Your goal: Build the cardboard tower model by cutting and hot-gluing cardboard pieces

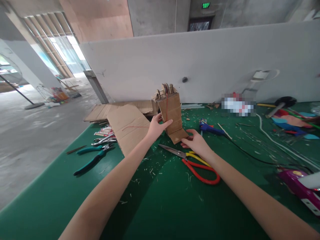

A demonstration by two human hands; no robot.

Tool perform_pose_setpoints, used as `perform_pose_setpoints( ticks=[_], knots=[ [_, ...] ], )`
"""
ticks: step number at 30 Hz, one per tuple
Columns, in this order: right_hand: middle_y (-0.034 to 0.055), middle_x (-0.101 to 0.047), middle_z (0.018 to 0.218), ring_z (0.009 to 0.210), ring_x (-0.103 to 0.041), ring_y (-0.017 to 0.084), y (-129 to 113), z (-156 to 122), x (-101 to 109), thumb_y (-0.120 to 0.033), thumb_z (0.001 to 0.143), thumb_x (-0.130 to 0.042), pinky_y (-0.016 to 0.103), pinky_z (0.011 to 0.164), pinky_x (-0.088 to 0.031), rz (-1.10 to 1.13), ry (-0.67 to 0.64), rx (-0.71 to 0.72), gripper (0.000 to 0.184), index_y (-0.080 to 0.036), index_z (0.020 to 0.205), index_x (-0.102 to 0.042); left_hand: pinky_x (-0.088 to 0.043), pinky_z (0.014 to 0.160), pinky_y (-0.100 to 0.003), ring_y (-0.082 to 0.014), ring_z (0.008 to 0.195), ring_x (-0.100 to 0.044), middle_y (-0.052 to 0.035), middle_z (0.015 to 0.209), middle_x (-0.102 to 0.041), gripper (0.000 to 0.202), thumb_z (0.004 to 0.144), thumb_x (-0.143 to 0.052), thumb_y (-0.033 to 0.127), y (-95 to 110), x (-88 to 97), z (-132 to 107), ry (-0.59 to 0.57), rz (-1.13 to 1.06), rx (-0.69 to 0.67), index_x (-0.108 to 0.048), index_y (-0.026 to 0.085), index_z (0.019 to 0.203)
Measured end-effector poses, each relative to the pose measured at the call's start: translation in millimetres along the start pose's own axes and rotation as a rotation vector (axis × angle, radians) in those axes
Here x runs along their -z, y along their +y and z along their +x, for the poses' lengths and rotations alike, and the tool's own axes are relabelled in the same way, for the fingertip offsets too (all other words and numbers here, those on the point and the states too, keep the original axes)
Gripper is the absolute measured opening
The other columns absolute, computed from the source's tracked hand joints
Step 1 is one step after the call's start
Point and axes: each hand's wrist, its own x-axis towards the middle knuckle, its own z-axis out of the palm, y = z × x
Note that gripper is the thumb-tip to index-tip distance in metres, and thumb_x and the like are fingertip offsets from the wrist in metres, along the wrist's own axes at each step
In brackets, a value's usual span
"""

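A folded cardboard piece [172, 110], with small curled cardboard strips along its top and a red string down its front, stands nearly upright over the table. My left hand [160, 126] grips its lower left side, thumb across the front. At its bottom right, my right hand [193, 140] pinches the bent flap between thumb and fingers. Just below lie scissors [187, 156] with red and yellow handles, blades pointing left. Behind my left forearm rests a flat cardboard sheet [130, 125] with a thin red string on it.
Teal-handled pliers [93, 159] lie on the green table [160, 206] at left, near more metal tools. A blue glue gun [211, 128] with a black cord is at right. A purple device [300, 185] sits at the right edge. A white partition [140, 66] stands behind.
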Motion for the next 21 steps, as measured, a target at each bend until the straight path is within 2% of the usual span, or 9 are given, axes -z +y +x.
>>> perform_pose_setpoints(
  ticks=[5, 11, 16, 21],
  knots=[
    [0.0011, -0.066, 0.07, 0.062, -0.068, 0.016, 4.6, 1.1, 0.6, -0.012, 0.077, -0.062, 0.026, 0.059, -0.058, -0.138, -0.043, 0.065, 0.04, -0.014, 0.114, -0.047, -0.047, 0.09, -0.041, -0.0248, 0.103, -0.059, -0.0092, 0.114, -0.063, 0.042, 0.066, -0.073, 0.033, -1.7, 3.7, 0.7, -0.056, 0.067, -0.032, -0.064, 0.02, 0.105],
    [0.0007, -0.065, 0.064, 0.049, -0.062, 0.014, 5.7, 1.8, 0.1, -0.027, 0.076, -0.066, 0.023, 0.046, -0.049, -0.426, -0.009, 0.143, 0.039, -0.014, 0.111, -0.053, -0.048, 0.088, -0.041, -0.0248, 0.1, -0.061, -0.0083, 0.11, -0.067, 0.04, 0.068, -0.071, 0.037, -0.6, 7.0, 0.5, -0.112, 0.158, -0.049, -0.065, 0.02, 0.104],
    [0.0058, -0.068, 0.071, 0.071, -0.066, 0.021, 7.6, 1.9, -1.2, -0.035, 0.079, -0.062, 0.027, 0.059, -0.046, -0.711, 0.012, 0.272, 0.03, -0.016, 0.102, -0.061, -0.046, 0.09, -0.044, -0.0265, 0.103, -0.06, -0.0098, 0.116, -0.064, 0.046, 0.069, -0.07, 0.04, -1.6, 9.8, 3.3, -0.146, 0.257, -0.07, -0.064, 0.021, 0.11],
    [0.0057, -0.068, 0.073, 0.071, -0.064, 0.024, 3.3, -3.4, 0.7, -0.043, 0.075, -0.064, 0.03, 0.057, -0.042, -0.946, -0.003, 0.331, 0.032, -0.021, 0.098, -0.064, -0.044, 0.092, -0.045, -0.0276, 0.105, -0.059, -0.0098, 0.114, -0.064, 0.049, 0.067, -0.071, 0.038, -3.3, 9.4, 5.5, -0.158, 0.303, -0.092, -0.063, 0.022, 0.113]
  ],
)
